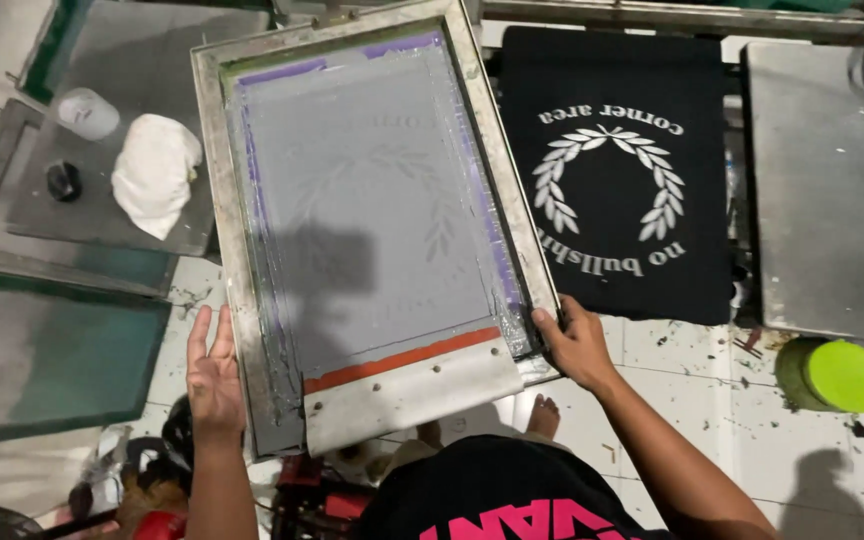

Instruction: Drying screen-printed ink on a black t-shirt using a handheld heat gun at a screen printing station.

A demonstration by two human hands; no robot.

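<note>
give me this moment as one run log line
left hand: flat against screen frame left edge | right hand: gripping frame's right corner | squeegee: lying in screen | printed black shirt: on platen beside

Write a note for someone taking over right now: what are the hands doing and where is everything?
Left hand: open, flat against the left edge of the metal screen frame.
Right hand: gripping the frame's lower right corner.
Squeegee: lies across the screen's near end, inside the frame.
Black shirt: flat on the board to the right, white wreath design already printed.
White rag and small jar: on the left platen.
Green-lidded tub: on the floor, right.
Left: the bare platen at far right holds no shirt.
</note>
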